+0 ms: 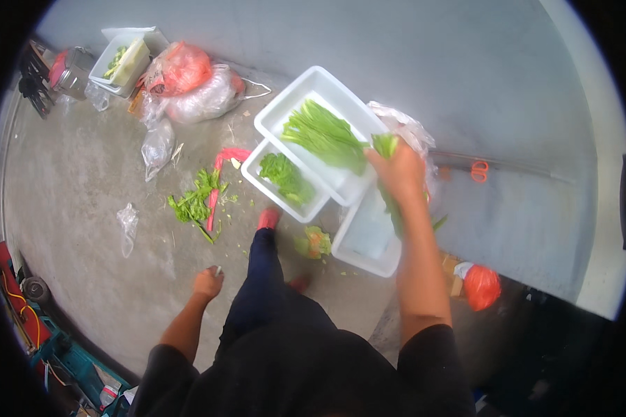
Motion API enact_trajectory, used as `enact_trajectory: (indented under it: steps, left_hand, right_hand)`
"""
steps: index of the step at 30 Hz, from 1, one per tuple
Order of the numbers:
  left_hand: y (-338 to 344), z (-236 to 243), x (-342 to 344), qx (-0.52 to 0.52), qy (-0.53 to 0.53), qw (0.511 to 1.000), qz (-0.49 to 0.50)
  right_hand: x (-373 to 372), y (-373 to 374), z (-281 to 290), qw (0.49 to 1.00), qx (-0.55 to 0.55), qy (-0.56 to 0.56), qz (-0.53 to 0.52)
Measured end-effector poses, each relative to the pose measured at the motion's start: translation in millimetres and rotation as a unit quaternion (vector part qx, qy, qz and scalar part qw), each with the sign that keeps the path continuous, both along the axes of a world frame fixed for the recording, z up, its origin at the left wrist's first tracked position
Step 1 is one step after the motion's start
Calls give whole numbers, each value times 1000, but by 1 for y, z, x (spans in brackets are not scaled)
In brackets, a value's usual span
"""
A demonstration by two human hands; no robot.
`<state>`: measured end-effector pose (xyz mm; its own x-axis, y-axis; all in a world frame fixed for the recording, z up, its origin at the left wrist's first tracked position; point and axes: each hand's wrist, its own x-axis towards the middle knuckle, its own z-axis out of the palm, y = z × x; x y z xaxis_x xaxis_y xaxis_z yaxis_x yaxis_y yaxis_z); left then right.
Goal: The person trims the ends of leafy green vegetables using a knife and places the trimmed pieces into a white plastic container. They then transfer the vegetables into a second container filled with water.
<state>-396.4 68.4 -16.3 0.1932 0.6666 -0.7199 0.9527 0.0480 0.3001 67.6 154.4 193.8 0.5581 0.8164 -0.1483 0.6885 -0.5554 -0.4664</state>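
Note:
My right hand (400, 170) grips a bunch of leafy greens (386, 146) above the right edge of the upper white tub (285, 90), which holds long-leafed greens (316, 128). A second white tub (254, 174) at lower left holds darker leaves (282, 174). A third white tub (360, 238) sits to the lower right, partly under the upper tub and hanging greens; its visible part looks pale blue inside. My left hand (207, 283) is low at the left, closed on a small pale object whose kind I cannot make out.
Loose leaves (191, 205) and red plastic (231, 153) lie on the concrete floor (104, 181). Plastic bags (198, 97) and a vegetable container (101, 78) stand along the grey wall (466, 76). Orange-handled scissors (479, 172) are at right, tools (35, 313) at lower left.

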Motion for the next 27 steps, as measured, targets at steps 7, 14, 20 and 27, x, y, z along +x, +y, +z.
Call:
enact_trajectory:
  steps: [7, 14, 20, 27]
  left_hand:
    - [60, -1, 28, -40, -62, 991, 114]
    - [81, -17, -12, -23, -38, 988, 146]
    - [95, -12, 11, -31, -39, 988, 144]
    - [102, -13, 21, -48, -49, 986, 149]
  right_hand:
    - [-36, 134, -123, 978, -200, -33, 45]
    - [-25, 68, -238, 994, -78, 39, 71]
    - [0, 82, -226, 981, -128, -85, 118]
    - [-11, 87, -252, 952, -227, -142, 147]
